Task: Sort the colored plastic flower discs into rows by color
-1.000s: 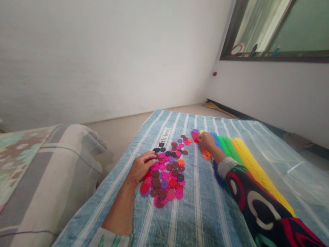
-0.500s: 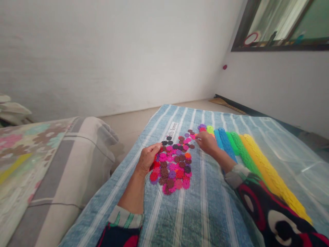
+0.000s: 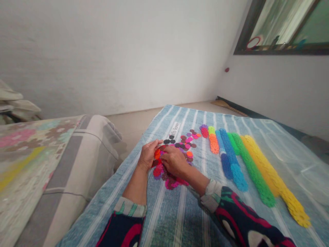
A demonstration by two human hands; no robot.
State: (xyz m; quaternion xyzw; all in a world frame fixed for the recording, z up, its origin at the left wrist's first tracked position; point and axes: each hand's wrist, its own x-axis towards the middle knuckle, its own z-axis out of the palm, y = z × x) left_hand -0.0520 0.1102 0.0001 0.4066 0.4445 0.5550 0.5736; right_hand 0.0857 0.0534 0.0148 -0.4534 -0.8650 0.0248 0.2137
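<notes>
A loose pile of small flower-shaped plastic discs (image 3: pixel 183 143), pink, red, purple, brown and black, lies on a blue striped towel (image 3: pixel 190 212). My left hand (image 3: pixel 148 155) rests at the pile's left edge, fingers curled round an orange-red disc (image 3: pixel 157 154). My right hand (image 3: pixel 174 161) lies over the pile's middle, fingers bent, its fingertips meeting the left hand at that disc. To the right lie sorted rows of discs: red (image 3: pixel 205 131), orange (image 3: pixel 213 143), blue (image 3: pixel 231 159), green (image 3: pixel 250 168), yellow (image 3: pixel 275 180).
A folded grey and floral blanket (image 3: pixel 51 164) lies left of the towel. Bare floor (image 3: pixel 128 125) and white walls are beyond. A window sill (image 3: pixel 280 51) with small items is at upper right. Clear plastic sheet (image 3: pixel 295 154) covers the towel's right side.
My right hand left the far end of the colour rows and came back left onto the loose pile, meeting my left hand. The orange row now lies uncovered. The camera panned slightly.
</notes>
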